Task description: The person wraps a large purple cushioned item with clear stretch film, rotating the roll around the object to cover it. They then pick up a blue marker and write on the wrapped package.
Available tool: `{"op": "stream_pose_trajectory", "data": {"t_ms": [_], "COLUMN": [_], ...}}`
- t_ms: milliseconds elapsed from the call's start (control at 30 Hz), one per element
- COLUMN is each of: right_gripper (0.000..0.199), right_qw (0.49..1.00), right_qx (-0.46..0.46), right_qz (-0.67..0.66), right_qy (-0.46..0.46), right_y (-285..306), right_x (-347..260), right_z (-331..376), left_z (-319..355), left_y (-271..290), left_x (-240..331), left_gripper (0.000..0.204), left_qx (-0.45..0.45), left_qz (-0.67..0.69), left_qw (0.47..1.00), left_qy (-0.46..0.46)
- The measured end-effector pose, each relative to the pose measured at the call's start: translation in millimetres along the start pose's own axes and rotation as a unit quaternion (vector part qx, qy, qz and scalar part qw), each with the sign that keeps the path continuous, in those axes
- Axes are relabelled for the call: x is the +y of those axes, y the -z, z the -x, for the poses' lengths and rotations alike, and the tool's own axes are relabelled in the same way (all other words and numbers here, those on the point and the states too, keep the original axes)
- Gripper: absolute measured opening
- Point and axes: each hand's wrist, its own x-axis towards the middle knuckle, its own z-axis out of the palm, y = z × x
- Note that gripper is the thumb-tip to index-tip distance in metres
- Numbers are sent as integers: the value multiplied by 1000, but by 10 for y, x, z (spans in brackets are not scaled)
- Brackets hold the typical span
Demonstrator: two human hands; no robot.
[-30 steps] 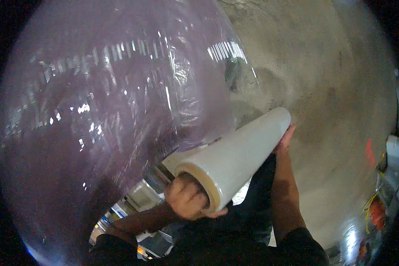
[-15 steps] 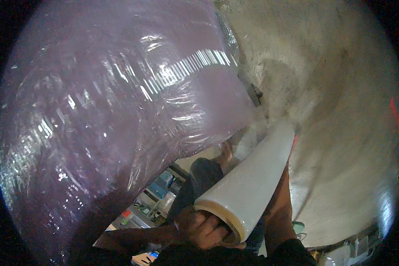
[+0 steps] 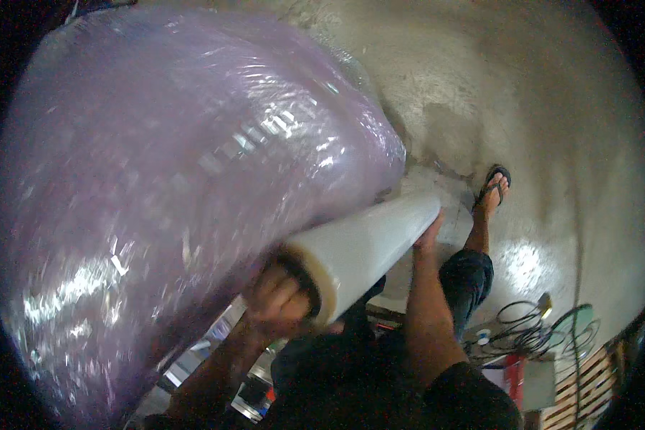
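Observation:
A long roll of clear stretch film (image 3: 369, 247) lies slanted across the middle of the view. My left hand (image 3: 278, 299) grips its near end. My right hand (image 3: 428, 231) holds the far end, mostly hidden behind the roll. A huge load wrapped in shiny purple-tinted film (image 3: 172, 186) fills the left half, and the roll sits close against its lower right side. My right foot in a sandal (image 3: 493, 188) steps on the concrete floor beyond the roll.
Bare concrete floor (image 3: 537, 93) spreads to the upper right. A coil of black cable (image 3: 530, 322), a red object and a wooden pallet (image 3: 588, 390) lie at the lower right. Boxes or small items sit low under the load near my left arm.
The view has swung, and the wrapped load now sits further left. The roll has tilted flatter and moved along the load's lower side. My right foot has come into view.

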Motion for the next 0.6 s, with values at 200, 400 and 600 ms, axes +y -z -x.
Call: {"op": "stream_pose_trajectory", "data": {"t_ms": [200, 400, 600], "right_gripper": [79, 81, 83], "right_qw": [989, 987, 985], "right_qx": [-31, 23, 65], "right_qz": [-118, -120, -109], "right_qy": [78, 101, 120], "right_y": [-13, 701, 1430], "right_x": [-872, -264, 472], "right_z": [381, 1315, 1972], "left_z": [418, 1359, 2354], "left_y": [-17, -10, -15], "left_x": [127, 342, 587], "left_gripper": [63, 66, 62], "left_qx": [-6, -22, 12], "left_qz": [20, 51, 44], "left_qw": [998, 997, 999], "left_qy": [54, 58, -26]}}
